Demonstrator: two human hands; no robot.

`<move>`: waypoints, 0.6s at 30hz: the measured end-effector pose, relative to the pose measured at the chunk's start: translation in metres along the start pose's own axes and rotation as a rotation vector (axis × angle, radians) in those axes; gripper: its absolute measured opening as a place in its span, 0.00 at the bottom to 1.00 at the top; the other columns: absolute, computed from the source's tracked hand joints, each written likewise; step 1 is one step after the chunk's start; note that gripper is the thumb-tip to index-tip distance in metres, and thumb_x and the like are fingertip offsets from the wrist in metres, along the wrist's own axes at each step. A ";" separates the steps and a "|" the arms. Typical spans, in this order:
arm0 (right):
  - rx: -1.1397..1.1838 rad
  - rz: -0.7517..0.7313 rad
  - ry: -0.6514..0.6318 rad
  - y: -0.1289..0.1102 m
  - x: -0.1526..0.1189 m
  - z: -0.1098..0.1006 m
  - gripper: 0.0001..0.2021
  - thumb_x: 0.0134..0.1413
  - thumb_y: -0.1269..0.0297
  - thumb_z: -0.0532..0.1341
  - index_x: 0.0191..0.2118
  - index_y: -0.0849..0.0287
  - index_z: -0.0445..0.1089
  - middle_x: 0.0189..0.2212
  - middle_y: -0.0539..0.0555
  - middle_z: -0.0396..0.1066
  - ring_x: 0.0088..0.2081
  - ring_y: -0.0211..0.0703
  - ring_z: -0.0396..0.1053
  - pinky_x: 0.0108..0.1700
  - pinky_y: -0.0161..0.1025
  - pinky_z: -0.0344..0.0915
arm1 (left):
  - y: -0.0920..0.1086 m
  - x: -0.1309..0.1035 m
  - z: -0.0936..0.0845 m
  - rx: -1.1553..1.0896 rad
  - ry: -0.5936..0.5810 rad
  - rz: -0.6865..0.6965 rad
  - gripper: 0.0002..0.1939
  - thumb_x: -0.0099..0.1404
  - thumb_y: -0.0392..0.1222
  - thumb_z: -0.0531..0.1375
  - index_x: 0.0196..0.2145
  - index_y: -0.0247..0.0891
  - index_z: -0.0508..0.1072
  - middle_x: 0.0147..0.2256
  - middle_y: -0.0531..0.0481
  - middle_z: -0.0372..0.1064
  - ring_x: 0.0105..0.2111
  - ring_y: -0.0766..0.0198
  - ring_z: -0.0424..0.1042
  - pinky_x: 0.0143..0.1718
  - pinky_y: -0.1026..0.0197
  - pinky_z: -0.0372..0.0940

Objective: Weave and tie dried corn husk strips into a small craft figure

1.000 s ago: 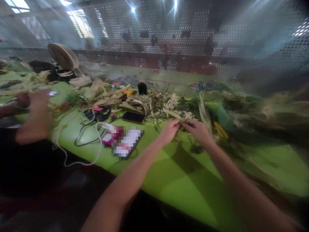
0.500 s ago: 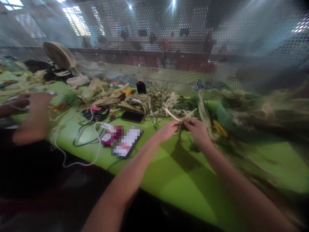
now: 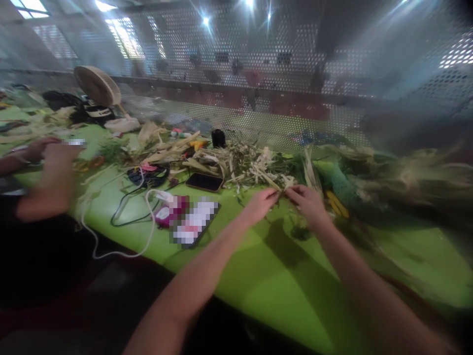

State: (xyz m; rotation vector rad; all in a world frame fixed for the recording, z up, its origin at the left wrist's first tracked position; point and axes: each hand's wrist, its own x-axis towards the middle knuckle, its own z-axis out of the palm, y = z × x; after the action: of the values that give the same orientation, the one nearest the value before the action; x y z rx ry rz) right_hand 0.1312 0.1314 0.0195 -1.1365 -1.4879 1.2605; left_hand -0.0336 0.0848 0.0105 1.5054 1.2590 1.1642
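Observation:
My left hand (image 3: 263,201) and my right hand (image 3: 306,199) are close together above the green table (image 3: 254,266), fingertips pinched. A pale strip of dried husk (image 3: 269,180) runs up and left from between them, and both hands seem to grip its lower part. Its outline partly merges with the heap of husk scraps (image 3: 247,162) behind. Right of my right hand stands an upright bundle of dry husk (image 3: 311,167). Below the fingers, a small dark green clump (image 3: 300,231) lies on the table.
To the left lie a dark phone (image 3: 204,182), a phone with a blurred screen (image 3: 195,224), a purple item (image 3: 172,212) and a white cable (image 3: 125,255). A fan (image 3: 96,86) stands at the back. Another person's arm (image 3: 55,172) rests at far left. A green basket (image 3: 343,172) is at right.
Both hands have lowered slightly, still close together. The husk strip no longer spreads in a wide V above them, and the dark stem hanging below is out of sight. The view has shifted slightly.

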 end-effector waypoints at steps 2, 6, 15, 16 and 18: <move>0.051 0.025 0.023 0.001 0.000 0.001 0.20 0.38 0.46 0.70 0.30 0.58 0.69 0.24 0.48 0.69 0.25 0.37 0.62 0.29 0.36 0.60 | -0.003 0.001 0.001 -0.042 -0.017 -0.007 0.12 0.65 0.48 0.56 0.33 0.35 0.69 0.27 0.54 0.62 0.28 0.68 0.59 0.31 0.63 0.54; 0.122 0.032 0.007 0.000 -0.001 0.003 0.21 0.34 0.47 0.72 0.28 0.57 0.69 0.21 0.46 0.65 0.23 0.36 0.60 0.26 0.35 0.57 | -0.004 0.000 0.002 -0.049 -0.039 -0.025 0.14 0.65 0.50 0.57 0.35 0.35 0.69 0.29 0.53 0.64 0.29 0.68 0.60 0.34 0.62 0.56; 0.003 -0.092 0.085 -0.009 -0.003 0.003 0.21 0.35 0.44 0.70 0.23 0.57 0.67 0.21 0.48 0.65 0.25 0.38 0.60 0.29 0.37 0.58 | -0.005 0.001 -0.004 -0.050 -0.159 -0.030 0.15 0.64 0.51 0.58 0.36 0.34 0.70 0.31 0.51 0.67 0.31 0.66 0.63 0.39 0.60 0.59; -0.018 -0.088 0.058 -0.010 -0.003 0.001 0.21 0.36 0.43 0.70 0.24 0.57 0.68 0.22 0.49 0.66 0.26 0.39 0.61 0.30 0.37 0.58 | -0.006 0.001 -0.004 -0.049 -0.141 -0.036 0.15 0.64 0.51 0.58 0.36 0.34 0.71 0.31 0.51 0.67 0.31 0.66 0.63 0.39 0.60 0.59; -0.070 -0.064 -0.032 -0.011 -0.001 -0.004 0.22 0.40 0.42 0.68 0.26 0.58 0.70 0.24 0.50 0.69 0.27 0.39 0.63 0.30 0.37 0.59 | -0.008 0.002 -0.003 -0.069 -0.088 -0.034 0.15 0.64 0.50 0.58 0.37 0.34 0.71 0.32 0.49 0.68 0.33 0.65 0.65 0.41 0.60 0.60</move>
State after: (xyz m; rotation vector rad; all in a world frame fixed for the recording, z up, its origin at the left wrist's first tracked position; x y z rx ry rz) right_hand 0.1344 0.1301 0.0310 -1.1101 -1.5902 1.1963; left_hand -0.0384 0.0884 0.0037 1.4630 1.1697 1.0959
